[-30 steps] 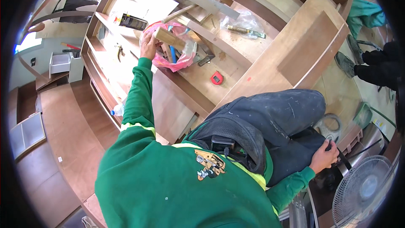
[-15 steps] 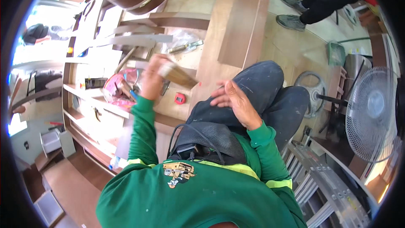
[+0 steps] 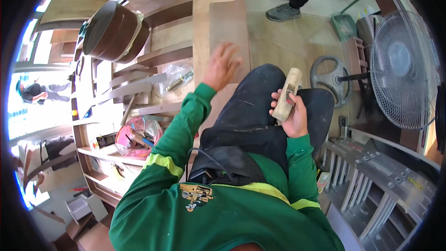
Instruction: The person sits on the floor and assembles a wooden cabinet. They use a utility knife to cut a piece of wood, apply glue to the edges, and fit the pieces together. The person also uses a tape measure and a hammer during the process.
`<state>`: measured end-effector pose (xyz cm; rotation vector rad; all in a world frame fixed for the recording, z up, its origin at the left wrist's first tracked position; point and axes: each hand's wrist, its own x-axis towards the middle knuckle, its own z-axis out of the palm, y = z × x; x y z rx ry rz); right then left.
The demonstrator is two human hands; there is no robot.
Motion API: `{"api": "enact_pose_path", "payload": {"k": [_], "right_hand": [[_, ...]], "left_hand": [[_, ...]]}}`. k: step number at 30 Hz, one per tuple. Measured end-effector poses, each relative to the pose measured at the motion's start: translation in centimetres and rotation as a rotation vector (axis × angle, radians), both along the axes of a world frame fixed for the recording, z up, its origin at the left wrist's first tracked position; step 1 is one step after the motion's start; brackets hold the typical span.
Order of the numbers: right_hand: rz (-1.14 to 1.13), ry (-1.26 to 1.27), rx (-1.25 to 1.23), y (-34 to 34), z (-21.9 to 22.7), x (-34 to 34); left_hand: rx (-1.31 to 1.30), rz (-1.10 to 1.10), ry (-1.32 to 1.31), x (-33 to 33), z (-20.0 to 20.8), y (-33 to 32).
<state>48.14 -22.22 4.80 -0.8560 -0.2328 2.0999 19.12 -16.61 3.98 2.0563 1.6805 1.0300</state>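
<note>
My right hand [image 3: 295, 118] is wrapped around a small wooden hand plane [image 3: 293, 80], held tilted above my thighs. A slot with a dark insert shows in the plane's middle. Out over the near end of a long pale wooden panel [image 3: 200, 32] is my left hand [image 3: 223, 66], slightly blurred, its fingers apart and nothing in it. A brown veneered strip [image 3: 230, 30] lies along that panel. I cannot tell whether the left fingertips touch the surface.
Left are a pink bag of tools [image 3: 131, 140], a clear plastic bag [image 3: 174, 74] and a brown drum-like form [image 3: 111, 30]. A fan [image 3: 400, 62] and folded aluminium ladder [image 3: 371, 181] stand right. Another person's shoes [image 3: 283, 12] are on the floor ahead.
The hand plane has passed from my left hand to my right. My left hand has swung rightward and farther out over the panel. The head view has shifted, and the red tape measure no longer shows.
</note>
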Motion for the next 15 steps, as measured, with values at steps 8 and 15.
{"api": "enact_pose_path", "payload": {"k": [8, 15], "right_hand": [[-0.139, -0.051, 0.04, -0.3, -1.0, 0.2], [-0.175, -0.155, 0.063, -0.2, -1.1, 1.2]], "left_hand": [[-0.177, 0.586, 0.297, -3.9, -7.5, 4.2], [-0.327, 0.588, 0.288, -4.4, -10.2, 0.3]]}}
